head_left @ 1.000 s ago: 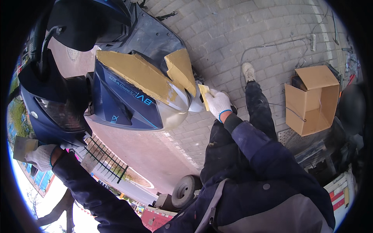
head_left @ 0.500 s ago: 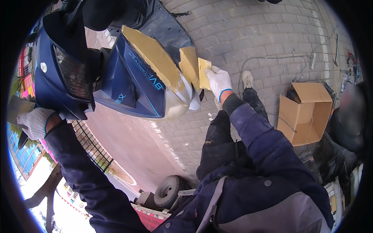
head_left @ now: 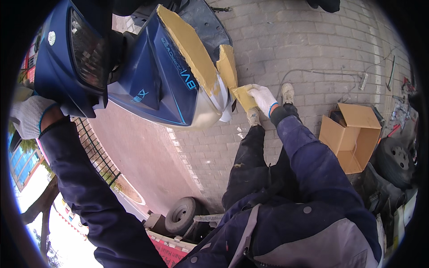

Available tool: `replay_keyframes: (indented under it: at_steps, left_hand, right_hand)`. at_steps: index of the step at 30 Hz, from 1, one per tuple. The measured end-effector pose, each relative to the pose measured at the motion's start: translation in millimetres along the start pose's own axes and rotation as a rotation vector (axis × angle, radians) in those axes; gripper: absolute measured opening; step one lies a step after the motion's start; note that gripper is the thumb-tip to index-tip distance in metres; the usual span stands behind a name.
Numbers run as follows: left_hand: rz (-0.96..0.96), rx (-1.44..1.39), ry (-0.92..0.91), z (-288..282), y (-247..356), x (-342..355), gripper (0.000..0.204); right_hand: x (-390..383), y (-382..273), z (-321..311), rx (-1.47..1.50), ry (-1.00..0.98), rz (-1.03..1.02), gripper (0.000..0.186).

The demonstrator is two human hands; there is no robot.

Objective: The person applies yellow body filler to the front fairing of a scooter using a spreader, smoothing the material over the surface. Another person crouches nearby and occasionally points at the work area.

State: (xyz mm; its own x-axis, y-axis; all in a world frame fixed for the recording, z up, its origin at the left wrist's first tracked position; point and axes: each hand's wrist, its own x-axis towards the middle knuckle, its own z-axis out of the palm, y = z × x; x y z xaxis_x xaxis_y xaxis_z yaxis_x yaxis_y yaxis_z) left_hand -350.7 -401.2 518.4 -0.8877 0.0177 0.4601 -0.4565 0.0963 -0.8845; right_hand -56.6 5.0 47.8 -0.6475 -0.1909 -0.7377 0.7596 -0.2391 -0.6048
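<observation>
A dark blue scooter (head_left: 147, 85) with a silver-white lower panel stands in front of me to the left. Dull yellow material covers its upper edge (head_left: 191, 47), and a ragged yellow flap (head_left: 227, 67) stands beside that. My right hand (head_left: 262, 98), in a white knit glove, pinches a flat yellow piece (head_left: 244, 97) by one side, just below the flap; its exact kind does not show. My gloved left hand (head_left: 33, 117) is at the far left beside the headlight housing (head_left: 87, 49). Its fingers are curled, and what they hold is hidden at the rim.
An open cardboard box (head_left: 351, 138) stands on the paving to the right, with a wheel (head_left: 395, 156) beyond it. A cable (head_left: 317, 71) lies across the bricks. Another tyre (head_left: 182, 215) lies at the lower left, near a dark fence (head_left: 99, 156). My shoes (head_left: 288, 93) are close by.
My right hand has moved slightly right and down, and the yellow piece has tilted. My left hand has shifted up and toward the rim. The scooter sits higher in view.
</observation>
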Motion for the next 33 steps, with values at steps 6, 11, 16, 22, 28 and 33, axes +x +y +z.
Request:
replay_keyframes:
  at_steps: [6, 11, 16, 22, 28, 33]
  left_hand:
    - [0.008, 0.110, 0.029, -2, -1, 3, 0.024]
    - [-0.018, 0.070, -0.048, 4, 2, 9, 0.029]
    - [-0.073, -0.009, 0.041, 7, 7, 2, 0.033]
    - [-0.564, -1.483, 0.365, 16, 21, 1, 0.040]
    - [-0.849, -2.868, 0.232, -75, -44, -102, 0.064]
    - [-0.576, -3.063, -0.516, -184, -99, -328, 0.063]
  right_hand:
    - [24, 3, 7, -0.146, 0.007, -0.032, 0.034]
    - [35, 40, 9, -0.150, 0.009, 0.000, 0.038]
    - [18, 83, -6, -0.264, 0.015, 0.066, 0.041]
    - [-75, 60, -42, -0.074, 0.158, 0.171, 0.041]
    - [-118, -31, -17, -0.366, 0.193, -0.073, 0.039]
    - [-204, -84, 44, 0.299, 0.099, -0.350, 0.038]
